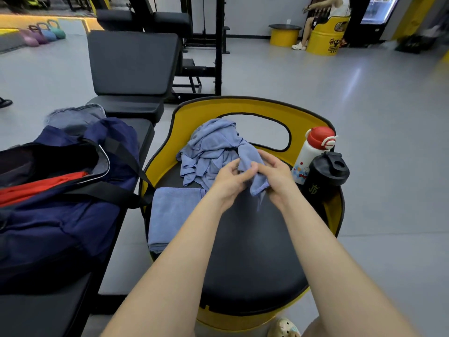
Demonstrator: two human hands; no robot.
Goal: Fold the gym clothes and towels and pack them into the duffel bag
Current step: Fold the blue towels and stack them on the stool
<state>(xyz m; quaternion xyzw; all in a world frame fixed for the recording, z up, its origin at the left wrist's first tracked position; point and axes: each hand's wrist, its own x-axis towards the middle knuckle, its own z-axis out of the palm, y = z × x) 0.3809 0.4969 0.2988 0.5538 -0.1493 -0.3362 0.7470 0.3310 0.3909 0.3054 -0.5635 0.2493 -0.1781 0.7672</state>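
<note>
The open duffel bag (60, 190) lies on the bench at far left, well apart from the crumpled blue towel (213, 152) heaped on the barrel seat (255, 251). Its near corner is pinched by the left hand (228, 181) and right hand (277, 176), held together; the rest trails away from them.
</note>
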